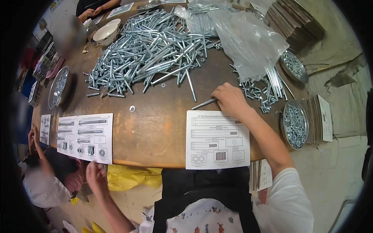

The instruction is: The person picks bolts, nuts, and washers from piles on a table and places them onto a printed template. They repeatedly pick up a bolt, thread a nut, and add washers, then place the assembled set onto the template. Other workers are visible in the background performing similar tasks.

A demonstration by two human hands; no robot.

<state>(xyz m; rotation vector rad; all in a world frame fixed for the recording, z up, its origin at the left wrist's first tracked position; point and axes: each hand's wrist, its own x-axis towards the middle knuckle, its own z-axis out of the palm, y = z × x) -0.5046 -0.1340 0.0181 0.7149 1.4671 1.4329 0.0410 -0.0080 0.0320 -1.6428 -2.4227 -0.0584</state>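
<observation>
My right hand (pixel 229 99) is closed on a slim grey bolt (pixel 204 103) that points left, low over the table just behind a printed card with bolt drawings (pixel 217 159). Part of the bolt is hidden by the fingers. Left of that card and below the table's front edge is my left hand (pixel 97 179), its fingers bent and blurred, with no thing showing in them. It is nearest to a second, folded card with bolt pictures (pixel 85 136). Farther back lies a big heap of silvery bolts (pixel 143 54), and a single washer (pixel 133 109) rests in front of it.
Clear plastic bags (pixel 252 39) partly cover shorter bolts (pixel 258 91) at right. Metal bowls of small hardware stand at right (pixel 295 124) and left (pixel 59 87). White bowls (pixel 105 33) stand far left. Cardboard stacks (pixel 293 23) line the right side. Co-workers' hands (pixel 35 138) show at left and far back.
</observation>
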